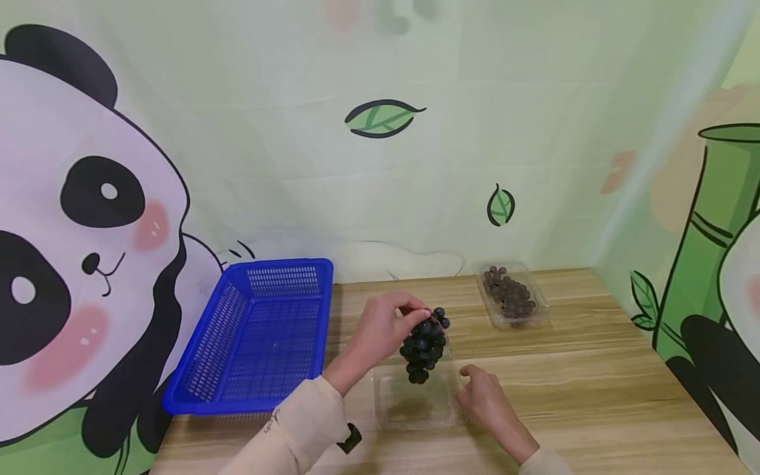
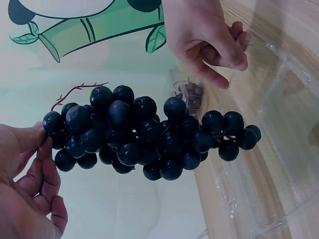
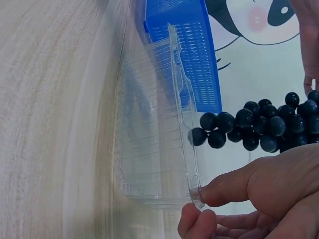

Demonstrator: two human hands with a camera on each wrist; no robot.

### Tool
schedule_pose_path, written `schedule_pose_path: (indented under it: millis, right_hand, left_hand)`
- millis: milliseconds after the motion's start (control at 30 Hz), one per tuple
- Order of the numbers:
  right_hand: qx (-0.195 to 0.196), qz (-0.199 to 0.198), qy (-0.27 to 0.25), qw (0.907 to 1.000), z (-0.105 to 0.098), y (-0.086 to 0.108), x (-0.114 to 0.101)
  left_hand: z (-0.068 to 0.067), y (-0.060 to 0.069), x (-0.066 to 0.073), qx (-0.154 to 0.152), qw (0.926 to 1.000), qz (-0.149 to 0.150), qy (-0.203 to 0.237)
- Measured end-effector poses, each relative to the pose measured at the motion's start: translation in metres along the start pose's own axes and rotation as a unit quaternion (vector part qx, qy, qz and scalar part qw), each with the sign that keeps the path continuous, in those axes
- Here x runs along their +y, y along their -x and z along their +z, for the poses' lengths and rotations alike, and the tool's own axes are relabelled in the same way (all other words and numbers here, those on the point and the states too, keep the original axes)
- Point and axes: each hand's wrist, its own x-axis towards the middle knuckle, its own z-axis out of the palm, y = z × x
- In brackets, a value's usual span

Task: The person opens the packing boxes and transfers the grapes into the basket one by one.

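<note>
A bunch of dark grapes (image 1: 423, 346) hangs from my left hand (image 1: 382, 330), which pinches it by the stem end between thumb and fingertips. The bunch dangles over a clear plastic box (image 1: 388, 399) on the table. In the left wrist view the grapes (image 2: 144, 132) stretch away from the fingertips, a thin bare stem (image 2: 75, 89) sticking out beside them. My right hand (image 1: 489, 402) is at the box's right side. The right wrist view shows its thumb and fingers pinching the rim of the clear box (image 3: 154, 124), whose lowest grapes neighbour lies close to that rim.
A blue plastic basket (image 1: 291, 349) with slotted walls stands on the left of the wooden table (image 1: 594, 369). At the back right, another clear box (image 1: 541, 310) holds a bunch of brownish-purple grapes (image 1: 509, 293). A printed panda backdrop (image 1: 273, 132) hangs behind the table.
</note>
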Motion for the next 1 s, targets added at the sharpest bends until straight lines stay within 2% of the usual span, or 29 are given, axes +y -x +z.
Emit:
schedule_pose_path:
  millis: [233, 533, 800, 1000]
  right_hand:
    - [0.003, 0.021, 0.002, 0.9998, 0.002, 0.001, -0.001]
    - [0.008, 0.020, 0.027, 0.9994, 0.003, -0.001, 0.001]
    - [0.024, 0.006, 0.053, 0.9983, 0.006, -0.002, 0.004]
    - [0.025, 0.021, 0.053, 0.9980, 0.006, -0.004, 0.003]
  left_hand:
    - [-0.005, -0.001, 0.004, -0.006, 0.9999, -0.008, 0.000]
    - [-0.008, -0.002, 0.006, -0.007, 0.9999, -0.014, 0.001]
    - [-0.010, -0.003, 0.008, 0.000, 1.0000, -0.005, 0.000]
    - [-0.017, -0.006, 0.013, 0.001, 1.0000, 0.002, -0.009]
